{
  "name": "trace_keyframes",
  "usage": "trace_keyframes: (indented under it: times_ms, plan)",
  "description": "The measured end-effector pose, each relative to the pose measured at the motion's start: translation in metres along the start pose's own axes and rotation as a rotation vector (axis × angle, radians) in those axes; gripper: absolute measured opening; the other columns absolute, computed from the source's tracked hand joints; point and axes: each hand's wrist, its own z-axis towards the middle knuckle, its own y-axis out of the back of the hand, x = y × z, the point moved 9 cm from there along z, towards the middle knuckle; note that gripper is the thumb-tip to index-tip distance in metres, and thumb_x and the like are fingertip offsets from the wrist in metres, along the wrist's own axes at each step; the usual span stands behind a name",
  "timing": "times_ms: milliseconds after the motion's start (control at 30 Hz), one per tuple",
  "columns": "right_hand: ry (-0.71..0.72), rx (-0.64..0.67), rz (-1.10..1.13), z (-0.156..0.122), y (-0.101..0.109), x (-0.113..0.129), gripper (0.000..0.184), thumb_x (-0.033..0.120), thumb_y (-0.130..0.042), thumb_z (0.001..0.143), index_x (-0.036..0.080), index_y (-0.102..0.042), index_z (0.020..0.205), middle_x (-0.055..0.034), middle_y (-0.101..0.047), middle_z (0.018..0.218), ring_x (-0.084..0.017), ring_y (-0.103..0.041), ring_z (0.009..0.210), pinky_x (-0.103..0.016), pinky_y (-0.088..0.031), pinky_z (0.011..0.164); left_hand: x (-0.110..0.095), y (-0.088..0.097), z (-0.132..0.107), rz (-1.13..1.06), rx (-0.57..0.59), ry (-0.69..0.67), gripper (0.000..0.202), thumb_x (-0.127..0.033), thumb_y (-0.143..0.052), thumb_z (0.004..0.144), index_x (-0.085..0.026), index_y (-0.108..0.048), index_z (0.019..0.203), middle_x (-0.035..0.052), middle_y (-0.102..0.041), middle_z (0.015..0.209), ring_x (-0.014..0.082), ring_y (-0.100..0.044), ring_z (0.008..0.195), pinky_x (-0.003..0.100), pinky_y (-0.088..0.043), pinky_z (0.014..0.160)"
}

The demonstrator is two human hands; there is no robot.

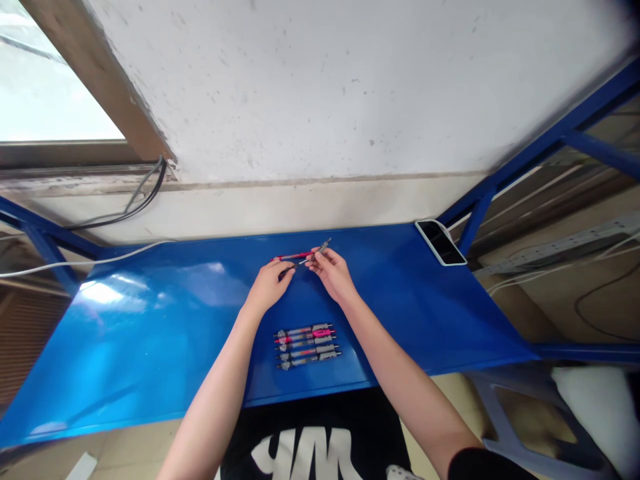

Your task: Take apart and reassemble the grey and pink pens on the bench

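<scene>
Over the back middle of the blue table, my left hand [269, 287] and my right hand [331, 272] meet at a grey and black pen [323, 246]. Closed left fingertips grip its dark lower end, while the right thumb and fingers pinch the grey upper part. A thin light stretch shows between the two hands; I cannot tell whether the pen is in one piece. Just behind my fingers lies a red pen [294, 256], partly hidden by both hands. Nearer my body, several pens [307, 345] lie side by side in a row, mostly grey, one pink.
The glossy blue table [190, 347] stands against a pale wall [320, 100]. A white-edged phone [441, 243] lies at its back right corner. A white cable [125, 255] crosses the back left edge. Blue metal frames [475, 230] rise at both ends.
</scene>
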Motion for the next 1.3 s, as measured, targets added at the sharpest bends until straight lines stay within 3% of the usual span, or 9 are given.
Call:
trace_keyframes:
  times_ms: [300, 833, 1300]
  plan:
    - [0.005, -0.028, 0.014, 0.0004, 0.0018, 0.001, 0.037, 0.045, -0.093, 0.068, 0.022, -0.069, 0.084, -0.0014, -0.076, 0.084, -0.014, -0.073, 0.073, -0.024, -0.059, 0.066, -0.001, 0.0006, -0.0001, -0.009, -0.004, -0.014, 0.015, -0.02, -0.06, 0.097, -0.019, -0.075, 0.1, 0.0066, -0.075, 0.094, 0.0214, -0.067, 0.088, 0.037, -0.055, 0.086]
    - [0.004, -0.014, 0.019, -0.0009, -0.0012, 0.0041, 0.035, 0.042, -0.092, 0.068, 0.022, -0.071, 0.088, -0.0016, -0.077, 0.082, -0.012, -0.068, 0.068, -0.022, -0.05, 0.058, 0.0008, -0.001, 0.0004, -0.005, 0.021, 0.007, 0.017, -0.02, -0.059, 0.097, -0.019, -0.075, 0.102, 0.0068, -0.078, 0.099, 0.0225, -0.069, 0.093, 0.039, -0.054, 0.093]
    - [-0.021, 0.014, 0.01, -0.0011, -0.0011, 0.0004, 0.038, 0.044, -0.09, 0.071, 0.024, -0.069, 0.095, -0.0021, -0.08, 0.089, -0.013, -0.071, 0.069, -0.023, -0.05, 0.06, 0.0055, -0.002, 0.0009, -0.013, 0.024, 0.063, 0.027, -0.019, -0.054, 0.099, -0.018, -0.075, 0.116, 0.0102, -0.078, 0.117, 0.0266, -0.073, 0.108, 0.042, -0.055, 0.099]
